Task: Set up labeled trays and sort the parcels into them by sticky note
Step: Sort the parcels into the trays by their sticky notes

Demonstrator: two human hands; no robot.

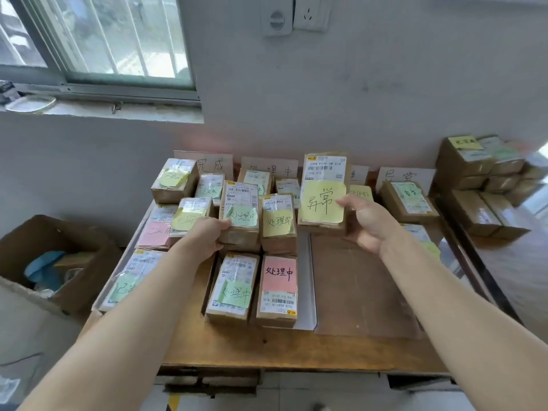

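Grey wall and a window stand behind a wooden table (296,354) that is crowded with small brown parcels. At the back edge, white paper labels (268,167) lean against the wall, one for each tray. The right hand (369,222) pinches a parcel with a big yellow note (323,192) and holds it up above the middle of the table, note facing the person. The left hand (207,237) is closed around a parcel with a green note (238,215) in the middle tray's stack. The lifted parcel could slip, because only fingertips hold one side of it. Its yellow note looks loose at the edges and could peel off, and then nobody would know where it goes. I think it belongs in the tray by the right edge, where a parcel (407,200) already sits below a label. To get there it must pass over other parcels, and a bump could knock the stacks. A flat brown tray (361,286) near the front edge is bare. More parcels (480,164) are piled off to the right, and a cardboard box (44,262) sits on the left floor.
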